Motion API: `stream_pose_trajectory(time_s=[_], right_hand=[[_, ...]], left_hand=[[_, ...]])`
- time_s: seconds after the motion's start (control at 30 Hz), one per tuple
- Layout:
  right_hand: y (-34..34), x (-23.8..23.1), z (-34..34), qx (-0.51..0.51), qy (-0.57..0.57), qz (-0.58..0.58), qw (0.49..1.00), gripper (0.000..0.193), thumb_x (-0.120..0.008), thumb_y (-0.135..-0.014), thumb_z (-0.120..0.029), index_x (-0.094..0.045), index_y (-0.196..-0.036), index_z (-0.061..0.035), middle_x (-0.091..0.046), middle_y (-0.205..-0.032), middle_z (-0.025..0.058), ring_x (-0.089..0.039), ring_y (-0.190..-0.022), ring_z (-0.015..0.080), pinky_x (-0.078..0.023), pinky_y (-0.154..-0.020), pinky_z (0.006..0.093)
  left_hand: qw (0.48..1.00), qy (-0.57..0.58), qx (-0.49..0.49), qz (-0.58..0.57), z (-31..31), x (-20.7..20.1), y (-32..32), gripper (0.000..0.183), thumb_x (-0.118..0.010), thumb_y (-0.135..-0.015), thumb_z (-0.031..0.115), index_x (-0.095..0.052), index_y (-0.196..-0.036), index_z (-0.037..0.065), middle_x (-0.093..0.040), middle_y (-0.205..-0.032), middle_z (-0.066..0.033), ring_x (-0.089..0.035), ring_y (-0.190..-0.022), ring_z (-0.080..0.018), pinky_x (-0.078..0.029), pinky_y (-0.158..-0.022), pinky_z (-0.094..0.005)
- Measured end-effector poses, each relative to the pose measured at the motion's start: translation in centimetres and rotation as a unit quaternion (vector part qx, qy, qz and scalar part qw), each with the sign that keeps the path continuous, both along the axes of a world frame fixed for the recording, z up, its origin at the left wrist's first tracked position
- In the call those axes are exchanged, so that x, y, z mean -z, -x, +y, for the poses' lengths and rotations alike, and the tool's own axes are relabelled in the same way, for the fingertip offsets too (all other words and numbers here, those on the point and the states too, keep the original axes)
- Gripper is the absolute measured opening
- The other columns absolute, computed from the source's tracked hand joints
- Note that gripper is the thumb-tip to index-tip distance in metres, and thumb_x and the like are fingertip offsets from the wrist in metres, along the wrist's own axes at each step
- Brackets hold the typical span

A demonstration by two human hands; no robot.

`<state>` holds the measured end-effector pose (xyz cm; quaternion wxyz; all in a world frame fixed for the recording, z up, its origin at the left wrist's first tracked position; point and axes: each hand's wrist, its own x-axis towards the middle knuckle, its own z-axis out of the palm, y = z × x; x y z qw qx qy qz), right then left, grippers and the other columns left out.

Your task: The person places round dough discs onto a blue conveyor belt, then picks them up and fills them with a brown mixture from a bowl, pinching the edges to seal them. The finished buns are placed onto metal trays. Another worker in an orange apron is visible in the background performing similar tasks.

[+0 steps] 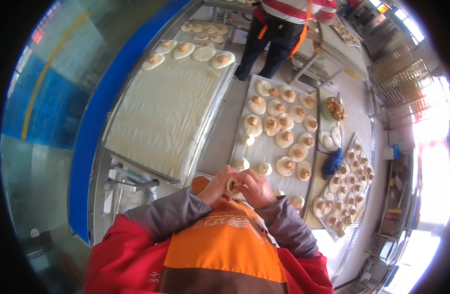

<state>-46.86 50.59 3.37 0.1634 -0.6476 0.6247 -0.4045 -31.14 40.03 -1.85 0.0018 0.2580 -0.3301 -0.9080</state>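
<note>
Close to my orange apron I hold a small round of pale dough [231, 188] with brownish filling showing at its middle. My left hand [216, 185] is cupped around one side of it. On the other side, the fingers of my right hand [257, 188] are bent in at the dough's rim. Just beyond my hands, several gathered buns [265, 169] sit along the near end of a lined tray [261, 152]. Farther up that tray lie flat dough rounds [271, 125], topped with brown filling.
A long lined tray [158, 115] at left carries filled rounds at its far end. To the right are a bowl of filling [335, 109], a blue cloth-like item [332, 164] and another laden tray [346, 183]. A person in dark trousers [269, 49] stands beyond the table.
</note>
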Motion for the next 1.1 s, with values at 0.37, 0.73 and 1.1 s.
stream_pose_trajectory(time_s=[0.37,0.73,1.1], right_hand=[[0.3,-0.6,0.1,0.034,-0.091,-0.016,0.995,0.018,-0.067,-0.082,-0.007,-0.063,-0.099,-0.0045,-0.063,-0.089,0.0116,-0.063,-0.084,0.0334,-0.053,-0.074,0.0423],[0.9,-0.8,0.0,0.021,-0.049,0.031,0.998,0.012,-0.07,-0.081,-0.003,-0.062,-0.091,-0.0029,-0.065,-0.086,0.0105,-0.065,-0.076,0.0306,-0.053,-0.067,0.038],[0.2,-1.2,-0.4,-0.037,0.025,0.102,0.994,0.021,-0.073,-0.075,-0.003,-0.061,-0.093,-0.0038,-0.064,-0.085,0.0101,-0.064,-0.075,0.0314,-0.053,-0.066,0.0396]], left_hand=[[0.999,0.009,0.046,-0.004,-0.6,-1.2,0.7,0.052,-0.03,-0.104,0.059,-0.054,-0.111,0.014,-0.056,-0.091,0.0011,-0.052,-0.071,-0.0061,-0.039,-0.052,-0.0219],[0.992,0.103,0.071,0.002,-0.9,-3.5,0.4,0.062,-0.03,-0.1,0.066,-0.049,-0.121,0.011,-0.052,-0.082,-0.0002,-0.045,-0.059,-0.0072,-0.033,-0.048,-0.0217],[0.988,-0.077,0.136,-0.012,-2.1,-1.8,0.2,0.068,-0.028,-0.096,0.073,-0.056,-0.107,0.013,-0.057,-0.083,-0.0013,-0.048,-0.057,-0.0105,-0.037,-0.048,-0.0259]])
